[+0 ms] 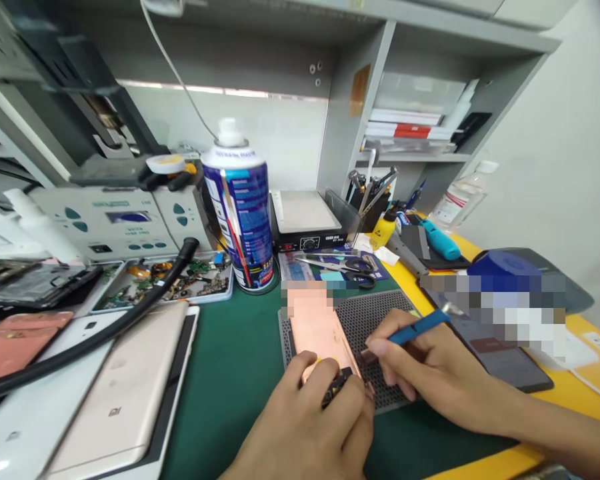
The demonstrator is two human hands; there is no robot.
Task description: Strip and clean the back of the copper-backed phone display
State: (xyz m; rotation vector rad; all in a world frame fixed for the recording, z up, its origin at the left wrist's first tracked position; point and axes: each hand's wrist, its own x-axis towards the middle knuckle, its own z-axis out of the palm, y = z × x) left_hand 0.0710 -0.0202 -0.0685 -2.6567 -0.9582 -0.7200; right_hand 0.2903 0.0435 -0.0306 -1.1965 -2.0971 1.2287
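A rose-gold phone housing (320,328) lies on a grey perforated mat (387,320); its far end is pixelated. My left hand (315,420) holds the housing's near end, fingers curled over it. A small black part (337,387) shows between those fingers, mostly covered. In my right hand (425,367) is a slim blue-handled tool (420,327), gripped like a pen. Its metal tip points down beside the housing's right edge; whether it touches I cannot tell.
Several phone covers (125,393) lie at left under a black hose (150,310). Behind stand a blue spray can (240,213), a tray of circuit boards (225,287), a small heating plate (307,217) and scissors (345,267). A dark phone screen (500,357) lies right.
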